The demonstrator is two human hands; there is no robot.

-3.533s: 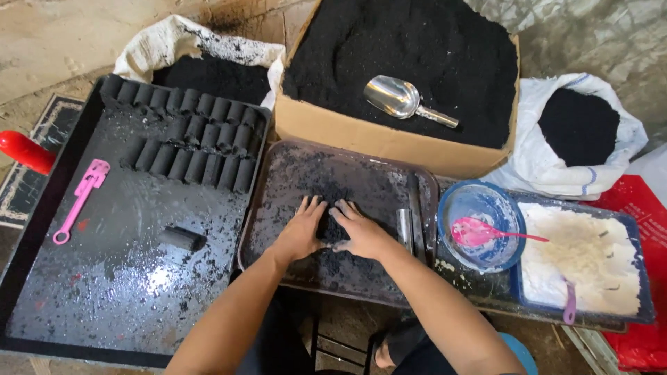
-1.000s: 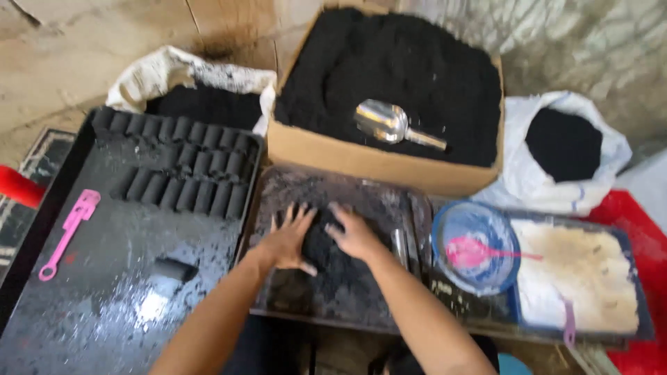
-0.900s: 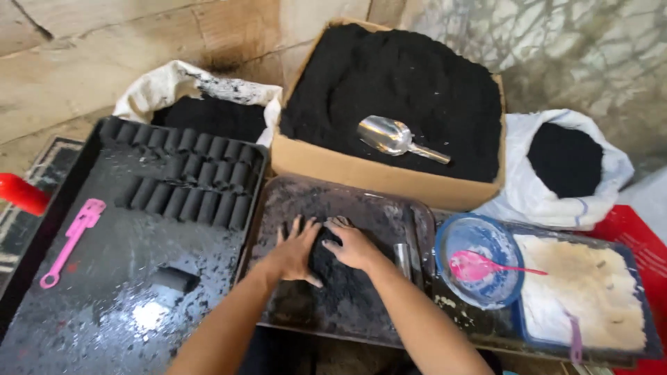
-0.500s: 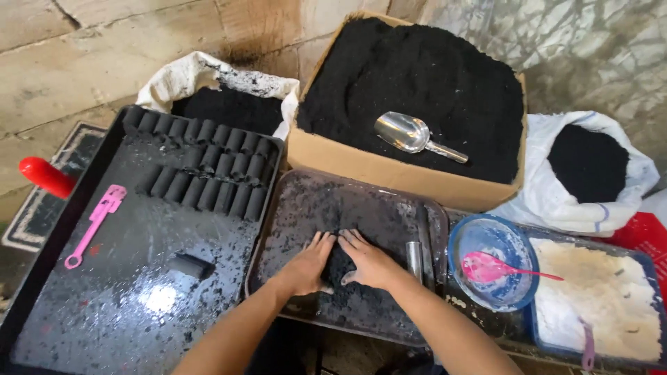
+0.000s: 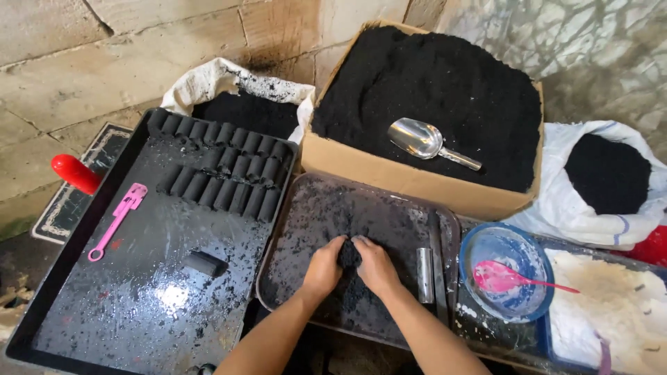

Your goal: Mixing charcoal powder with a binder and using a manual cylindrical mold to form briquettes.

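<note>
My left hand [image 5: 324, 267] and my right hand [image 5: 375, 265] are cupped together around a lump of black powder [image 5: 349, 255], pressing it from both sides. They work over a dark metal tray [image 5: 316, 201] dusted with the same black mix. A short metal tube [image 5: 424, 265] lies on that tray just right of my right hand. On the big black tray [image 5: 125, 278] to the left, rows of black cylinders [image 5: 222, 167] stand at the far end and a single black cylinder [image 5: 204, 263] lies alone nearer to me.
A cardboard box of black powder [image 5: 431, 97] holds a metal scoop [image 5: 424, 141]. Two white sacks of black powder [image 5: 604, 173] [image 5: 243, 104] stand behind. A blue bowl [image 5: 506, 278] with a pink spoon [image 5: 507, 278], a tray of white powder [image 5: 611, 305] and a pink tool [image 5: 117, 221] lie around.
My hands went from flat and spread on the black mix to drawn together, fingers curled around a lump. The camera view shifted left and down a little.
</note>
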